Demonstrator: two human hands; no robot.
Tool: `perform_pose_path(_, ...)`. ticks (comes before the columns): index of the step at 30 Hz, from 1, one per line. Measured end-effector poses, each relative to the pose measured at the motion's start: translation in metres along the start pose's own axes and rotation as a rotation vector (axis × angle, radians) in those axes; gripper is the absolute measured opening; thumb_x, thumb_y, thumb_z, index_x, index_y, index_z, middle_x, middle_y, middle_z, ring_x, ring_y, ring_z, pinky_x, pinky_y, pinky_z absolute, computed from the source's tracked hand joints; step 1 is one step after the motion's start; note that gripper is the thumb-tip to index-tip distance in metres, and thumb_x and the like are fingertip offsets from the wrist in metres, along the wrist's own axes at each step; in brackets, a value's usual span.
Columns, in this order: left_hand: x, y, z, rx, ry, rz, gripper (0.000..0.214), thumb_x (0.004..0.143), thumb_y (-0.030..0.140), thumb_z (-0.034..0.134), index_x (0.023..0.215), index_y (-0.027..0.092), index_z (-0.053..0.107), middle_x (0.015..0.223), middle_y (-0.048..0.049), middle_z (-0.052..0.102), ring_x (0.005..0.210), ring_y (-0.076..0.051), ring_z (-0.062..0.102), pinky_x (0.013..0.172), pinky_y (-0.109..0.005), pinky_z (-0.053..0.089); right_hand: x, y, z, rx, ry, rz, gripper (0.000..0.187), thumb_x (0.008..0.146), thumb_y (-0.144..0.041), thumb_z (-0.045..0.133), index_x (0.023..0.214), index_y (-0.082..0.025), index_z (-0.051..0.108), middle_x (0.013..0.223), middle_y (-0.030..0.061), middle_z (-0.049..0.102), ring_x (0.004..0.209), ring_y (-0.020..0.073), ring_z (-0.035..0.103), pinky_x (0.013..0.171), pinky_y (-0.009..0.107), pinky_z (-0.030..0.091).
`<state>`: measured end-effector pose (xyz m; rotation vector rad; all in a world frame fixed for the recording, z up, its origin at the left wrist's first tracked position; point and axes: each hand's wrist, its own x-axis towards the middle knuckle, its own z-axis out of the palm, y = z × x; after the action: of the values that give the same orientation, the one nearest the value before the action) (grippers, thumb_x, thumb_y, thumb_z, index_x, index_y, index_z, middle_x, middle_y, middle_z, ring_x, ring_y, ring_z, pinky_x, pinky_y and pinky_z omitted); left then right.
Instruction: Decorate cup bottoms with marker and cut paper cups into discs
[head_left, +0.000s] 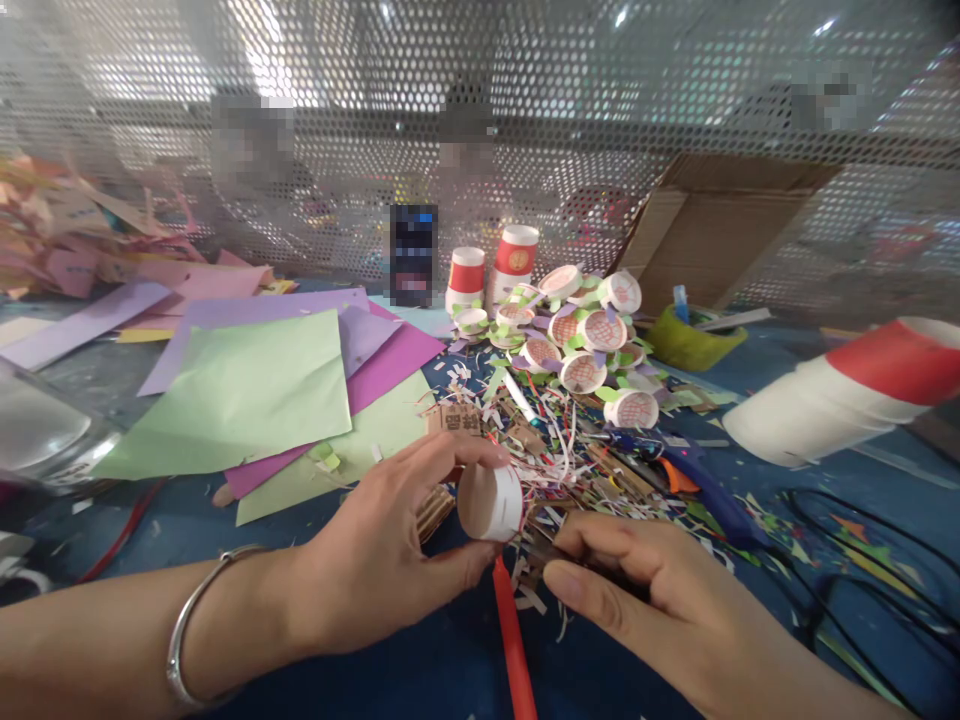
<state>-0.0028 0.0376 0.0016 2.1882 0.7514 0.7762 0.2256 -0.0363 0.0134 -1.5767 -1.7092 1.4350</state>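
Observation:
Between the thumb and fingers of my left hand [397,530] is a short, cut-down paper cup bottom [491,503], white, its round brown-tinted base turned towards me. Just to its right, my right hand [645,590] pinches a thin dark tool, mostly hidden by the fingers; its kind cannot be made out. A red pen [514,640] lies below the cup bottom. Behind the hands spreads a heap of paper scraps [559,450]. Beyond that is a pile of finished-looking cup bottoms [583,372] with red drawn lines and green and purple paper pieces.
Coloured paper sheets [255,380] cover the left side. Stacked red-and-white paper cups [847,400] lie at right, near a blue glue gun [712,500] and its black cable [847,600]. A yellow-green container [694,338], cardboard [727,230] and phone [414,255] stand by the perforated metal screen [337,200].

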Motion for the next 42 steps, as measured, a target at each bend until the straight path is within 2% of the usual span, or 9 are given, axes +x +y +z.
perform_pose_path(5, -0.0005, 0.0015, -0.0007, 0.002, 0.021, -0.028, 0.048, 0.081, 0.015, 0.068, 0.125, 0.024, 0.053, 0.121, -0.0049, 0.067, 0.108, -0.019, 0.067, 0.097, -0.035, 0.053, 0.0006, -0.0012, -0.0008, 0.019, 0.017, -0.008, 0.049, 0.093, -0.064, 0.051, 0.07, -0.021, 0.047, 0.067, -0.0033, 0.039, 0.063, 0.0132, 0.037, 0.056, 0.028, 0.028)
perform_pose_path(13, -0.001, 0.0023, 0.0002, -0.01, 0.037, -0.019, 0.044, 0.084, 0.018, 0.067, 0.126, 0.023, 0.052, 0.122, -0.0061, 0.067, 0.109, -0.02, 0.068, 0.097, -0.036, 0.054, 0.003, -0.0008, -0.0046, 0.03, 0.048, -0.021, 0.051, 0.094, -0.066, 0.049, 0.07, -0.021, 0.048, 0.066, -0.0038, 0.04, 0.061, 0.0122, 0.037, 0.055, 0.027, 0.029)
perform_pose_path(18, -0.0029, 0.0017, -0.0007, 0.032, 0.0, 0.091, 0.047, 0.085, 0.015, 0.066, 0.129, 0.023, 0.05, 0.132, -0.0079, 0.063, 0.124, -0.02, 0.061, 0.107, -0.035, 0.049, 0.0028, 0.0007, -0.0067, 0.037, 0.061, -0.05, 0.051, 0.095, -0.065, 0.05, 0.069, -0.021, 0.049, 0.065, -0.0037, 0.041, 0.062, 0.012, 0.039, 0.056, 0.026, 0.031)
perform_pose_path(22, -0.0022, 0.0009, -0.0001, 0.026, -0.026, 0.179, 0.049, 0.084, 0.011, 0.066, 0.13, 0.022, 0.051, 0.134, -0.0086, 0.062, 0.127, -0.019, 0.058, 0.11, -0.033, 0.047, 0.0026, 0.0004, -0.0066, 0.043, 0.064, -0.065, 0.049, 0.095, -0.061, 0.052, 0.069, -0.02, 0.051, 0.066, -0.0032, 0.044, 0.062, 0.0122, 0.041, 0.056, 0.026, 0.032)
perform_pose_path(28, 0.0003, 0.0012, 0.0006, 0.029, -0.03, 0.212, 0.049, 0.083, 0.01, 0.067, 0.129, 0.02, 0.053, 0.132, -0.0094, 0.063, 0.127, -0.018, 0.059, 0.111, -0.031, 0.048, 0.0032, 0.0016, -0.0053, 0.04, 0.045, -0.068, 0.047, 0.096, -0.059, 0.053, 0.071, -0.02, 0.053, 0.066, -0.0032, 0.046, 0.062, 0.0117, 0.042, 0.057, 0.025, 0.032)
perform_pose_path(35, 0.0009, 0.0005, -0.0006, 0.001, -0.053, 0.255, 0.048, 0.083, 0.009, 0.067, 0.128, 0.019, 0.054, 0.13, -0.0098, 0.065, 0.126, -0.018, 0.06, 0.109, -0.03, 0.05, 0.0013, 0.0007, -0.0051, 0.043, 0.005, -0.053, 0.05, 0.095, -0.063, 0.051, 0.068, -0.02, 0.048, 0.065, -0.0042, 0.039, 0.062, 0.0119, 0.036, 0.056, 0.027, 0.028)
perform_pose_path(42, 0.0016, 0.0006, -0.0032, -0.042, -0.096, 0.284, 0.046, 0.083, 0.008, 0.065, 0.126, 0.021, 0.055, 0.131, -0.0109, 0.066, 0.129, -0.021, 0.059, 0.11, -0.036, 0.051, -0.0013, -0.0011, -0.0043, 0.061, -0.043, -0.014, 0.051, 0.095, -0.064, 0.05, 0.069, -0.021, 0.046, 0.066, -0.0042, 0.035, 0.063, 0.0125, 0.033, 0.056, 0.028, 0.025)
